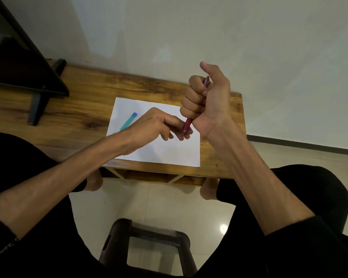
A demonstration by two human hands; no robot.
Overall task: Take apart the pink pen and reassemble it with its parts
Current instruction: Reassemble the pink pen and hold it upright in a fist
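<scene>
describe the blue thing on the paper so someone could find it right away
On the wooden table lies a white sheet of paper. Near its far left corner, beside the left hand, lies a slim teal-blue plastic stick. It alone rests loose on the sheet, unlike the held pink pen.

One pink pen [187,125], one blue pen [129,121], one paper sheet [169,153], one bench [78,117], two hands.

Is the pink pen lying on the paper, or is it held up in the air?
Held up, tilted. The right hand grips the pink pen in a fist above the white paper; the left hand fingers touch its lower end.
</scene>
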